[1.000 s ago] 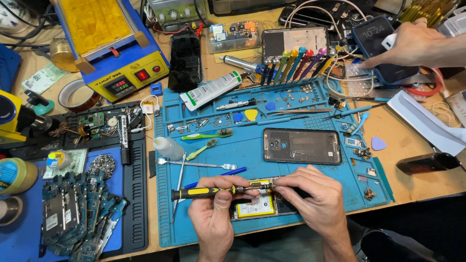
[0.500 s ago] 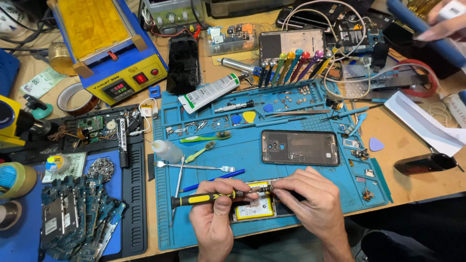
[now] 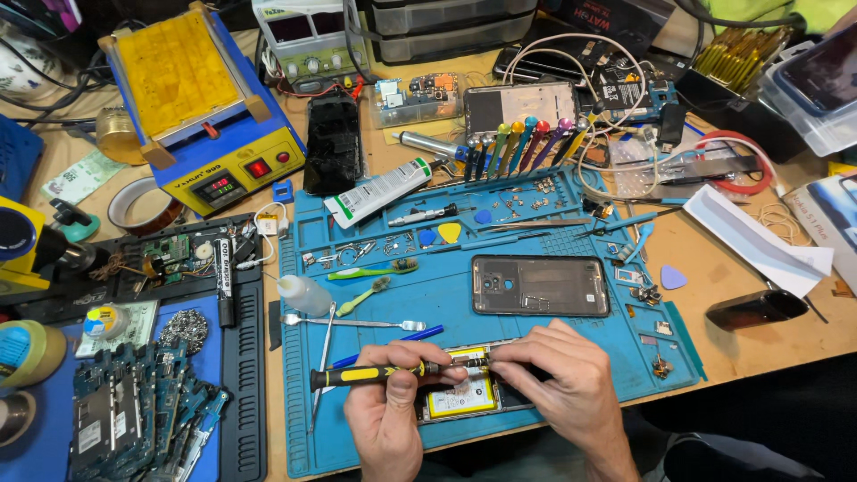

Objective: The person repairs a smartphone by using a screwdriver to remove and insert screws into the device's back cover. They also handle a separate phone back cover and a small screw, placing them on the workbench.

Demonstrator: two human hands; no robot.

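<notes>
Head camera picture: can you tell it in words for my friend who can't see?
Two hands work on an opened phone on a blue mat: the left hand holds a yellow-and-black screwdriver, the right hand steadies its tip. Another phone frame, tools and circuit boards surround them.

Both the left hand [image 3: 386, 418] and the right hand [image 3: 571, 388] are bare, without gloves, rings or a watch; no sleeves cover the visible wrists and forearms.

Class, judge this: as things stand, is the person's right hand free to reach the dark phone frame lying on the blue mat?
Probably yes. The right hand lies just below the phone frame, with only bare blue mat between them, though its fingers pinch the screwdriver tip.
</notes>
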